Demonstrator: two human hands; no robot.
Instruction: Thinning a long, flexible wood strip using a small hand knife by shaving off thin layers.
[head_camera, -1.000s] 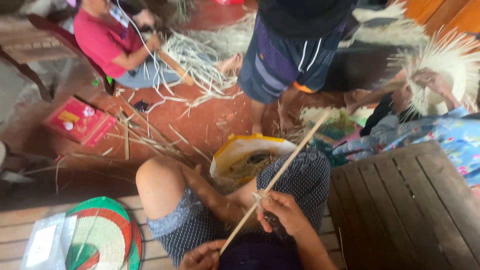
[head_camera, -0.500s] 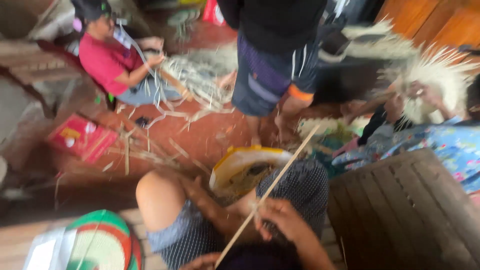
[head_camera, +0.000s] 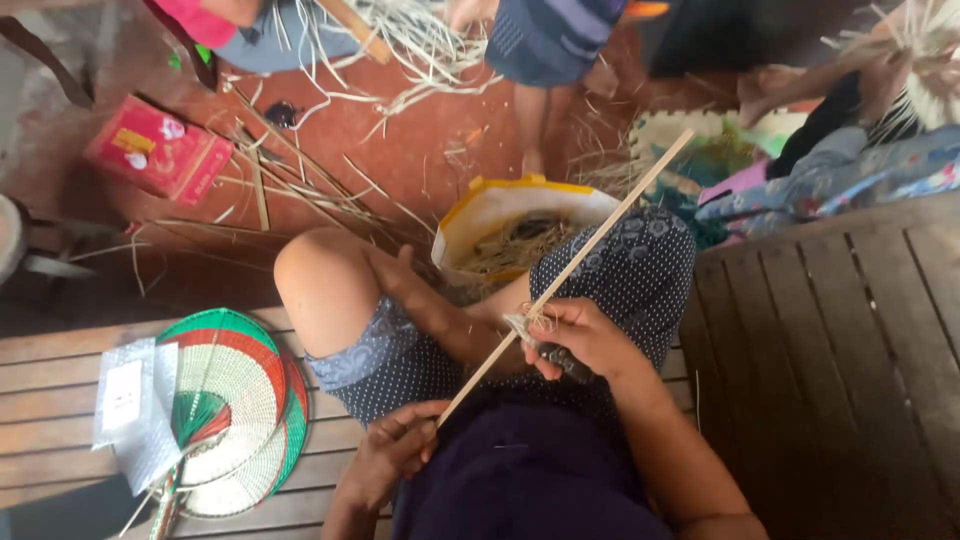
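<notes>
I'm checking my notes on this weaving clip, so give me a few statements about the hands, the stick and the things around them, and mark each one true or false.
1. The left hand grips the lower end of the long thin stick. True.
2. The right hand rests empty on the knee. False: it holds a dark-handled tool against the stick, amid pale fibres.
3. The woven fans lie on the wooden slats to the person's left. True.
4. The red box sits on the person's lap. False: it lies on the reddish floor, far from the lap.
5. The yellow-rimmed bag sits beyond the person's knees. True.
</notes>
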